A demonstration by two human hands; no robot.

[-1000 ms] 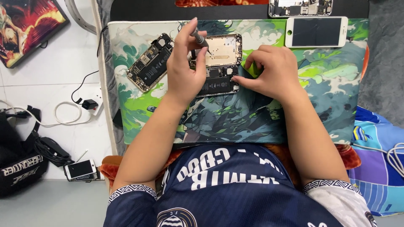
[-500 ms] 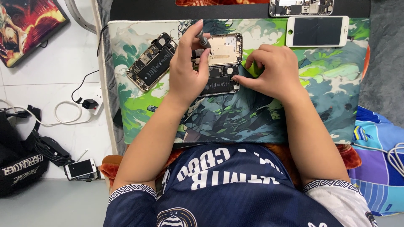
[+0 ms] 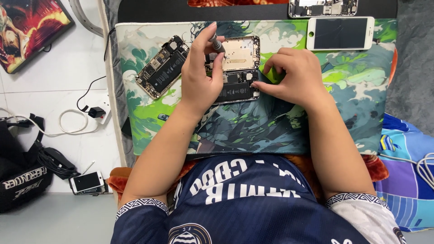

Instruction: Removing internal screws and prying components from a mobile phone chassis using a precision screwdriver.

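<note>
Unscrewing step, upper centre: my left hand [image 3: 201, 81] fingers pinch slim grey screwdriver [image 3: 217, 44] over opened gold phone chassis [image 3: 236, 68]; right hand [image 3: 296, 77] fingertips together, pressing its edge. Next needs steady vertical tip.

The opened phone [image 3: 235, 72] under my hands lies flat on the mat, its long side running away from me. Its back is off: the far half shows a pale gold metal plate with small screw holes, the near half a black battery and dark circuit parts. My palm covers part of its left edge. The screwdriver [image 3: 217, 44] I pinch is short, with a grey ridged handle; it stands almost upright over the phone's far left corner, tip down. I cannot tell whether the tip touches the phone.
</note>
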